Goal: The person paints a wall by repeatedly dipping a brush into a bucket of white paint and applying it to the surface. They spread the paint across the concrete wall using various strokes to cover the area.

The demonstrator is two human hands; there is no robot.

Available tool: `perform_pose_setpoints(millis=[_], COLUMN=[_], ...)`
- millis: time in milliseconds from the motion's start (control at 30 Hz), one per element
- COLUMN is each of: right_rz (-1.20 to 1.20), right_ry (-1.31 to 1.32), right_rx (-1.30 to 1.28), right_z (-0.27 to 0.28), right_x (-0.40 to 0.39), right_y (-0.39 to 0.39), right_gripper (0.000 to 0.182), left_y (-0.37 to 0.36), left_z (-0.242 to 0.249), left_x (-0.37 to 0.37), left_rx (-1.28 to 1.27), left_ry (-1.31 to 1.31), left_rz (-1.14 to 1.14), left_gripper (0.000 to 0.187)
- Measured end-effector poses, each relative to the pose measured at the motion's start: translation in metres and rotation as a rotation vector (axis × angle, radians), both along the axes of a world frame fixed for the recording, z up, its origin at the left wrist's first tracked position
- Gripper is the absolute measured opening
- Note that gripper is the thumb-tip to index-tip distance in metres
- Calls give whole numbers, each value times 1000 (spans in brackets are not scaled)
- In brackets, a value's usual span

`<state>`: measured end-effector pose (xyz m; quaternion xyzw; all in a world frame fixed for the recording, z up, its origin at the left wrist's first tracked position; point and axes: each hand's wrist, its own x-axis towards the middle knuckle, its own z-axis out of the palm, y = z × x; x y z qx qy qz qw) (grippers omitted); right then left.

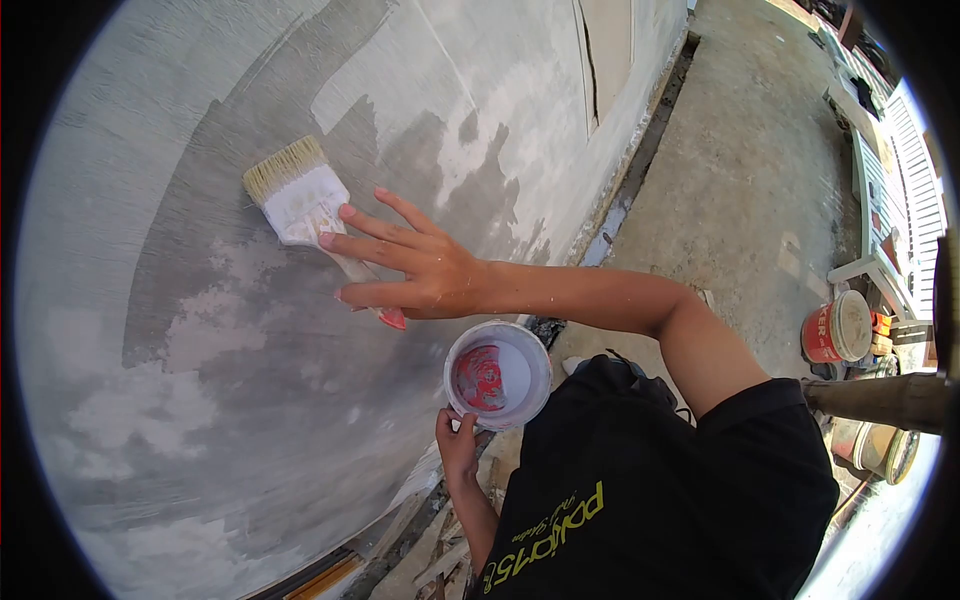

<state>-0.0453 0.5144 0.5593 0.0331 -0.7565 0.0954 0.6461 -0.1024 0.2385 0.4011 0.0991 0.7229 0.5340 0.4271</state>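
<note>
A wide paintbrush (308, 204) has pale bristles, a paint-smeared white band and a red-tipped handle. My right hand (432, 270) is closed round its handle, fingers laid along it, and the bristles rest against the grey wall (90, 260). Below that arm, a small white bucket (537, 385) hangs close to the wall, with whitish liquid and a red patch showing inside. My left hand (458, 445) grips the bucket at its rim, with part of the fingers hidden under it. Dark, wet-looking patches spread over the wall around the brush.
A concrete walkway (715, 180) runs along the wall, with a narrow gutter (650, 130) between them. At the right stand a red paint bucket (820, 330), more buckets (880, 448) and a white slatted frame (915, 170). Wood scraps (440, 562) lie at the wall's foot.
</note>
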Motion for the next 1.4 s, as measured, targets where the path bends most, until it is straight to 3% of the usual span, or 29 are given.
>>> perform_pose_setpoints(millis=[100,167,300,367,433,533,633,700,733,767,833,967,1067,1167,1233,1400], right_rz=[169,160,148,221,192,50,-294,-363,-389,-418,-385,-121,158,392,476,187], right_ry=[24,45,66,58,193,392,374,347,316,293,264,117,70,65,160,297], right_rx=[-22,-68,-325,-689,-781,-788,-711,-650,-591,-519,-305,-147,-331,-823,-926,-912], right_z=[7,12,28,31,34,42,51,57,60,64,62,51,46,35,35,37], right_x=[12,22,53,65,69,77,89,82,75,66,48,39,46,56,68,106], right_y=[17,31,65,85,106,139,158,142,126,115,83,24,26,64,98,156], right_gripper=[33,35,33,27,26,26,25,20,20,19,19,26,23,19,21,26], left_y=[-4,-10,-17,-17,-24,-30,-38,-47,-33,-33,-26,-12,-9,-21,-27,-39], left_z=[1,-9,-5,-12,-16,-29,-47,-54,-20,-22,-26,-25,-27,-38,-29,-30], left_x=[0,-5,-5,-9,-13,-23,-32,-32,-16,-16,-21,-21,-22,-28,-23,-20], left_rx=[16,56,43,32,39,71,78,74,71,54,28,61,76,84,84,79], left_ry=[-26,-31,-45,-49,-63,-40,-22,-29,-24,-3,38,7,11,-50,-74,-59], left_rz=[35,62,121,148,175,175,154,157,172,164,135,120,100,134,162,181], left_gripper=[19,19,19,19,19,19,19,19,18,18,18,23,22,21,16,14])
